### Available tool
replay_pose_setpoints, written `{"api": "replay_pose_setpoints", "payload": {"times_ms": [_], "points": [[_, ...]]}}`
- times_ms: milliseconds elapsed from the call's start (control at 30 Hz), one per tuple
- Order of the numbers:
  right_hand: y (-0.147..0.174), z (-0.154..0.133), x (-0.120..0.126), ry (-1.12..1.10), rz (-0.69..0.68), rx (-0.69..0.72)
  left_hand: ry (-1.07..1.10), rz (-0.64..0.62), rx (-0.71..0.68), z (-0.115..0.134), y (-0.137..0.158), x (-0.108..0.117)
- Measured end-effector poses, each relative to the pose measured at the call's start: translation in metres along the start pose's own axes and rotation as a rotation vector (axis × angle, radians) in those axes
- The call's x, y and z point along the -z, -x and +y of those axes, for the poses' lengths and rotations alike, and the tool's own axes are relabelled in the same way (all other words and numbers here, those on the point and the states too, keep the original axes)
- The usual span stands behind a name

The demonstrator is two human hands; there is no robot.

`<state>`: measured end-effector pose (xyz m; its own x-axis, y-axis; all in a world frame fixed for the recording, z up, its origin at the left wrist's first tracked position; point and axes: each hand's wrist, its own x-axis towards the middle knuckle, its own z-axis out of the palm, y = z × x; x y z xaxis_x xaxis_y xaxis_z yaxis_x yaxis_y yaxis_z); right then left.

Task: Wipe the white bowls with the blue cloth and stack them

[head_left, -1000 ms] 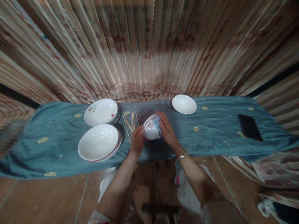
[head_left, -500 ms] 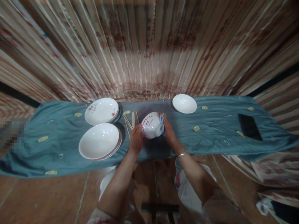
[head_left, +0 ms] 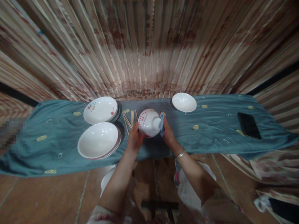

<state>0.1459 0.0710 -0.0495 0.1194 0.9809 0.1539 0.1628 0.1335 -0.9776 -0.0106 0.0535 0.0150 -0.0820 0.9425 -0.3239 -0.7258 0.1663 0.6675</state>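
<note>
A white bowl [head_left: 148, 123] with red lettering is tipped on its side above the table, its foot toward my right hand. My left hand [head_left: 135, 137] grips the bowl's rim side, fingers partly hidden behind it. In my right hand [head_left: 168, 134] is a folded light-blue cloth [head_left: 161, 124], pressed against the bowl's foot. Just left of the bowl, several wooden chopsticks [head_left: 127, 119] lie on the cloth-covered table.
A stack of flowered plates [head_left: 100, 109] and a stack of wide white bowls [head_left: 98, 140] stand at the left. One white bowl [head_left: 184, 102] sits at the back right. Farther right lies a black phone [head_left: 249, 125] on the teal tablecloth [head_left: 215, 124]. Behind hangs a patterned curtain [head_left: 149, 46].
The bowl has turned in my hands so its foot faces more to the right, and it has shifted slightly left. The blue cloth now sits at the foot's outer side.
</note>
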Motion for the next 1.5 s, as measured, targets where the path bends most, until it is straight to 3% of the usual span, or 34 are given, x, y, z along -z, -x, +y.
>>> {"api": "replay_pose_setpoints", "payload": {"times_ms": [300, 533, 867, 1167, 1500], "points": [[0.019, -0.010, -0.010, -0.067, 0.102, -0.051, 0.049, 0.075, 0.081, 0.003, 0.001, -0.009], [0.044, -0.026, -0.019, 0.073, 0.053, -0.036, 0.045, 0.084, 0.096, 0.007, 0.001, -0.013], [0.069, -0.023, -0.025, 0.189, 0.032, -0.022, 0.079, 0.100, 0.158, 0.011, 0.004, -0.018], [0.087, -0.018, -0.021, 0.413, -0.067, 0.187, 0.165, 0.151, 0.195, 0.017, 0.007, -0.028], [0.096, -0.028, -0.020, 0.715, -0.082, 0.431, 0.103, 0.130, 0.176, 0.017, 0.005, -0.027]]}}
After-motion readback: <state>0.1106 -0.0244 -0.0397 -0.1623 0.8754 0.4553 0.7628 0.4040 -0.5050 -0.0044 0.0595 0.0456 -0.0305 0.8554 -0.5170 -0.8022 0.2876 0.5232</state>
